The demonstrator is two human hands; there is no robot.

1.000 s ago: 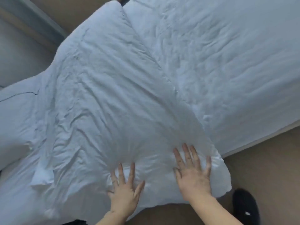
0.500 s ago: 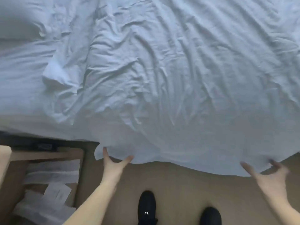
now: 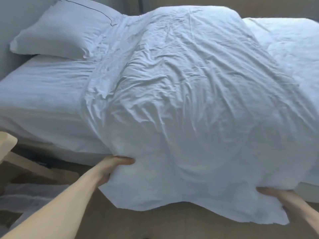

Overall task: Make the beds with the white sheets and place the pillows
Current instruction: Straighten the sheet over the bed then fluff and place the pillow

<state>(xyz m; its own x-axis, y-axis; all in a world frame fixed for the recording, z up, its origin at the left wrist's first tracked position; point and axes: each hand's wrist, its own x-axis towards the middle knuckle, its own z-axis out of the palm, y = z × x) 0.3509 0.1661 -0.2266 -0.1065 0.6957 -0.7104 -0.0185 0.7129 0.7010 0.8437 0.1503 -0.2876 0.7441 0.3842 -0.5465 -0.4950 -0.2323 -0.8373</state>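
A wrinkled white sheet (image 3: 189,100) lies spread over the bed (image 3: 43,104), its near edge hanging off the side above the floor. My left hand (image 3: 115,163) grips the sheet's near left edge, fingers tucked under the cloth. My right hand (image 3: 276,195) holds the near right edge, mostly hidden beneath the fabric. A white pillow (image 3: 65,30) rests at the head of the bed, far left.
A second bed with white bedding (image 3: 290,44) stands at the far right. A light wooden piece of furniture (image 3: 20,161) sits low on the left, with pale cloth (image 3: 25,199) on the floor below it. Tan carpet (image 3: 172,225) lies in front of me.
Both hands went from flat on the sheet, to reaching for its hanging edge, to gripping that edge now. The view has swung so the pillow and head of the bed show.
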